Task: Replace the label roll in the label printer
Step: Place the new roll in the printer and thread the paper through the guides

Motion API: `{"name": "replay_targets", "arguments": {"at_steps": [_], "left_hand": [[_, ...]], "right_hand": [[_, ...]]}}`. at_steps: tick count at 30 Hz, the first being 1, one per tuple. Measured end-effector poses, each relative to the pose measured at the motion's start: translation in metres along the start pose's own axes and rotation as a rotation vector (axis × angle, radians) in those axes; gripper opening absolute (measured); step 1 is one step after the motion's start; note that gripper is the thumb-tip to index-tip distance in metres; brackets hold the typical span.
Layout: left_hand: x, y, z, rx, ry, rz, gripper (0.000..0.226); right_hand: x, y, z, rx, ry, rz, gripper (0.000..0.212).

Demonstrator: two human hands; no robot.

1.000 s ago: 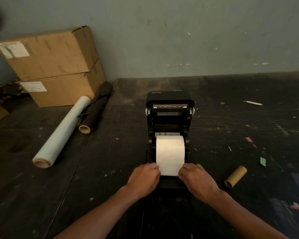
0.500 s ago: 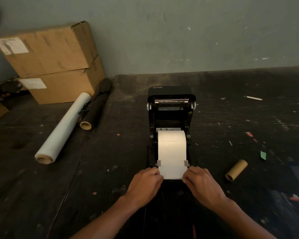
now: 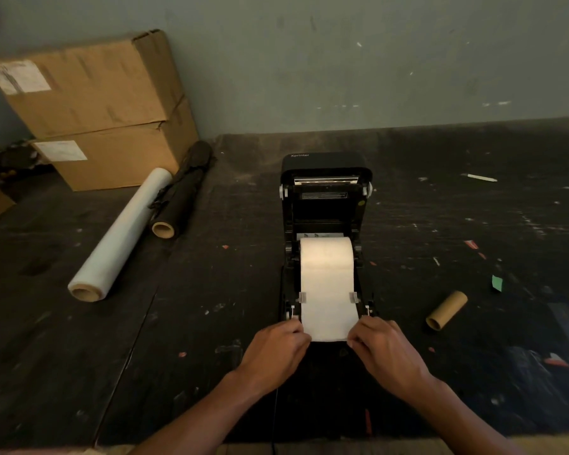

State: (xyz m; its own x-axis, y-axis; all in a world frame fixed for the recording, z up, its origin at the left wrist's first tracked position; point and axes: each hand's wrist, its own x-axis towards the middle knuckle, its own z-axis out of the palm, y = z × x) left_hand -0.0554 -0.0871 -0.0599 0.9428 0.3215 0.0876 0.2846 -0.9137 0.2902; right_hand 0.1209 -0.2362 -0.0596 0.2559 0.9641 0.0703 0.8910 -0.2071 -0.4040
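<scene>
A black label printer (image 3: 326,205) stands in the middle of the dark table with its lid raised. A white label roll (image 3: 326,254) sits in its bay, and the paper strip (image 3: 328,310) runs forward between two small grey guides. My left hand (image 3: 276,349) pinches the strip's left front corner. My right hand (image 3: 383,351) pinches the right front corner. An empty brown cardboard core (image 3: 446,310) lies on the table to the right of the printer.
Two stacked cardboard boxes (image 3: 96,106) stand at the back left. A clear film roll (image 3: 122,234) and a black roll (image 3: 181,198) lie in front of them. A white pen (image 3: 480,177) lies at the back right. Paper scraps dot the table (image 3: 211,290).
Both hands have drawn the paper strip forward out of the printer, so more of it lies flat and the two grey guides now show. The camera view has shifted slightly.
</scene>
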Motion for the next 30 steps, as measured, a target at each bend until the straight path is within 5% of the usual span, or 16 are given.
{"name": "replay_targets", "arguments": {"at_steps": [30], "left_hand": [[-0.013, -0.004, 0.011, -0.025, -0.138, 0.055, 0.030]], "right_hand": [[0.002, -0.006, 0.002, 0.050, -0.286, 0.058, 0.013]]}}
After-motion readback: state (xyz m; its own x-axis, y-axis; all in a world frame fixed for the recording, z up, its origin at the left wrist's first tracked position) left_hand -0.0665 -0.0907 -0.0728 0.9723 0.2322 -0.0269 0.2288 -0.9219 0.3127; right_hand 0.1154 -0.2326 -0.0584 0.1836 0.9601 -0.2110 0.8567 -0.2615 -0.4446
